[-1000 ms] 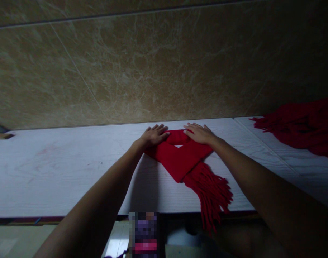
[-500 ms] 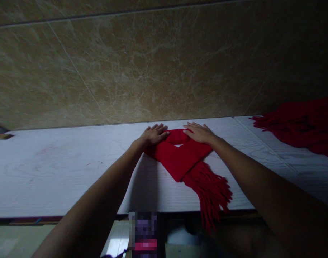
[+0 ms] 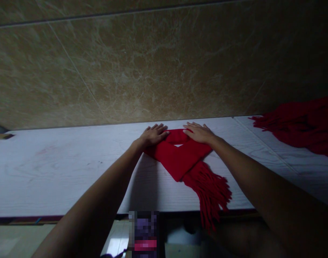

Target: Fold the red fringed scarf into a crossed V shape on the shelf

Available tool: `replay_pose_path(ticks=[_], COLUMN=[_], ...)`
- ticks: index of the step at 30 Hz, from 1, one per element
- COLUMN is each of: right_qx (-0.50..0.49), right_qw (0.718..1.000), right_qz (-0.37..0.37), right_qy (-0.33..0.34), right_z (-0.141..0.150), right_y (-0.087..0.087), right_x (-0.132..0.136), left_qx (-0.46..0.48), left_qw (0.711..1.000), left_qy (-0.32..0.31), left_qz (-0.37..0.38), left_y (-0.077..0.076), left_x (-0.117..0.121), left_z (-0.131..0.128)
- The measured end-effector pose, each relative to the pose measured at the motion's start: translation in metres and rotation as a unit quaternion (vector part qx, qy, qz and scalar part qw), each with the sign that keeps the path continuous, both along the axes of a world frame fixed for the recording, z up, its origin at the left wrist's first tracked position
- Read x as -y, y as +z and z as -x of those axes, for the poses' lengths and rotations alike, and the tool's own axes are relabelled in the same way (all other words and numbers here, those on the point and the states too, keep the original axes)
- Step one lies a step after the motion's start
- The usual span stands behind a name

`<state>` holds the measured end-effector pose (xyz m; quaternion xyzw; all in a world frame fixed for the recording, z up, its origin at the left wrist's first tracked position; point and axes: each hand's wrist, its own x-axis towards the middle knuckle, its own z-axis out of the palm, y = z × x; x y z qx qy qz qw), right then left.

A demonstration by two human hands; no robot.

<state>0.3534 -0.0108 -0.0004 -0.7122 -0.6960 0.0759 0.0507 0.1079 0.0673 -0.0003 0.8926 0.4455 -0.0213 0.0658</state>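
Observation:
A red fringed scarf lies folded on the white wood-grain table, its two sides crossing over a small gap where the tabletop shows. The fringe spreads toward the lower right and hangs past the near edge. My left hand rests flat on the scarf's upper left corner, fingers stretched toward the wall. On the upper right corner my right hand lies flat too, fingers extended and thumb pointing inward. Both palms press from above, and neither hand grips the cloth.
More red fringed cloth is heaped at the right end of the table. A tiled marble-look wall runs along the table's back edge. At the far left sits a small brown block. A seam crosses the tabletop on the right.

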Motion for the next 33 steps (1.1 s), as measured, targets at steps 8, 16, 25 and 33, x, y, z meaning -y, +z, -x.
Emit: replay_pose_path(ticks=[8,16,25,33], right_qx=[0.0,-0.002,-0.003,-0.004], right_qw=[1.0,1.0,1.0,1.0], right_qz=[-0.003,-0.001,-0.001,-0.012], right_qy=[0.003,0.003,0.001,0.009], right_z=[-0.0031,-0.0037,-0.0028,-0.003], right_y=[-0.005,-0.0057,-0.0048,-0.0045], right_x=[-0.0033,-0.0037,-0.0032,-0.0031], left_qx=[0.01,0.006,0.011,0.013], left_qw=[1.0,1.0,1.0,1.0], left_qy=[-0.005,-0.008,-0.006,-0.008], left_qz=[0.003,-0.002,-0.001,-0.005], left_y=[0.0004,0.0012,0.001,0.0018], left_x=[0.0006,0.0013,0.001,0.002], left_z=[0.0007,0.0005,0.001,0.0013])
